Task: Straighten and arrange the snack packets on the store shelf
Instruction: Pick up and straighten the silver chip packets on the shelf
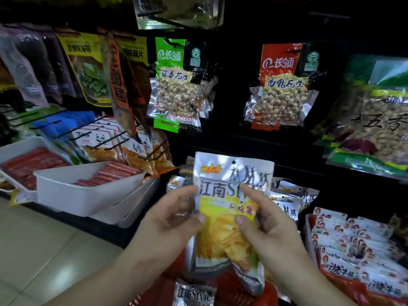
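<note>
Shelf (254, 146) far; peanut bags (176, 85) hang above, white sausage tray (88, 195) left, red basket (231, 290) near. Silver-yellow chip packet (229, 217) held upright mid-frame: left hand (167, 219) and right hand (267, 221) pinch its edges. Judged step: squaring it. Next: seat it among matching packets (287, 195) behind; the hook (159, 156) at left may snag.

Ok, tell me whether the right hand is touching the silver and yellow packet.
Touching. The head view shows the right hand with its thumb pressed on the front of the silver and yellow packet.
</note>
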A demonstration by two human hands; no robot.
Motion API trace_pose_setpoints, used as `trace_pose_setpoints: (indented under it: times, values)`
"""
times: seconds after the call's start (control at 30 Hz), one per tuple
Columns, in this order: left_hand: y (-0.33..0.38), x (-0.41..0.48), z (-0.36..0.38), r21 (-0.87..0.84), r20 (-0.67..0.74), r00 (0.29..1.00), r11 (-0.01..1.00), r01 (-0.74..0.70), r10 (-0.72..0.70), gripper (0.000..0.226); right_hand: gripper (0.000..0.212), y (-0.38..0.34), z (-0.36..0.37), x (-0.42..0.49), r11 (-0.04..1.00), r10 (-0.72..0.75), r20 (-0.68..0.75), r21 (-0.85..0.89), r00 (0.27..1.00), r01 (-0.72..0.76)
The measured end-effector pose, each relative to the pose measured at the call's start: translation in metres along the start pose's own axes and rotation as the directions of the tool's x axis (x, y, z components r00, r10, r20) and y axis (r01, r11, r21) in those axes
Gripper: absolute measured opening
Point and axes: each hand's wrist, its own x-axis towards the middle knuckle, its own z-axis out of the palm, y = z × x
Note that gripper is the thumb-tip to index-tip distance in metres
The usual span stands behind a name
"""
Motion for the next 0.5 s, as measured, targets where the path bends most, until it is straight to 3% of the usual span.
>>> trace_pose_setpoints:
  times: [0.1,0.2,0.3,0.5]
  values:
    - [-0.003,-0.004,-0.002,0.191,0.19,0.981,0.982,-0.006,-0.031,0.063,0.065,-0.002,0.0,0.003,1.0,-0.003,-0.098,0.024,0.995,0.006]
    - [-0.003,0.0,-0.006,0.244,0.068,0.996,0.967,-0.078,0.063,0.057,0.071,-0.004,-0.007,0.006,0.988,0.019,-0.056,0.155,0.998,-0.01]
    - [-0.004,0.007,-0.014,0.181,-0.057,0.995,0.981,-0.069,0.081,0.05,0.079,-0.01,-0.011,0.004,0.97,0.085,0.198,0.209,0.977,-0.126]
    - [-0.007,0.007,-0.024,0.194,0.114,0.993,0.98,-0.039,0.017,0.075,0.066,-0.002,-0.01,0.004,0.982,0.12,0.156,0.127,0.981,-0.14]
